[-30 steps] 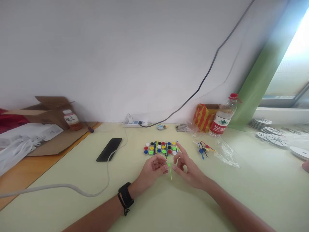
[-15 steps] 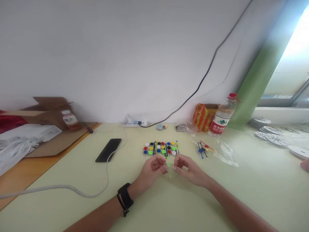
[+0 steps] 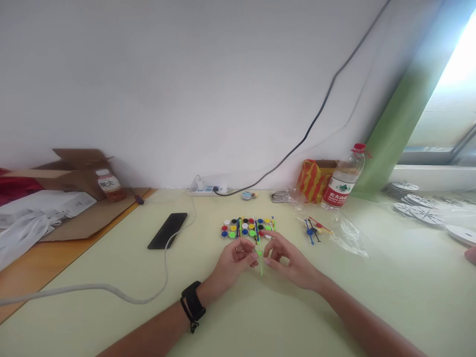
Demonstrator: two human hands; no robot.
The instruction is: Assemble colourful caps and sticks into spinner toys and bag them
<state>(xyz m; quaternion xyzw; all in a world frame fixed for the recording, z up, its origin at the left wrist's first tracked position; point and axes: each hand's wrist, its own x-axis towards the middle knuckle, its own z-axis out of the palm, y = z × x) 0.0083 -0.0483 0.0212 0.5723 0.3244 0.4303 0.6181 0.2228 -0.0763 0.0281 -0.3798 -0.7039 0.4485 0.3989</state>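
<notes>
My left hand (image 3: 234, 260) and my right hand (image 3: 287, 258) meet just above the pale green table (image 3: 260, 317). Both pinch a thin green stick (image 3: 261, 263) with a small green disc near its top. Its lower end points down toward the table. Just beyond my fingers lies a block of small coloured discs (image 3: 248, 227) in rows, with thin coloured sticks laid across it. A black watch sits on my left wrist.
A black phone (image 3: 168, 230) on a white cable lies to the left. Loose coloured sticks (image 3: 313, 229) rest on clear plastic at the right, near a water bottle (image 3: 344, 182) and an orange bag (image 3: 313, 180). A power strip (image 3: 208, 188) sits at the wall. Cardboard and white bags lie far left.
My right hand's fingers closed in over the stick and then shifted slightly. The green stick stays between both hands with little movement.
</notes>
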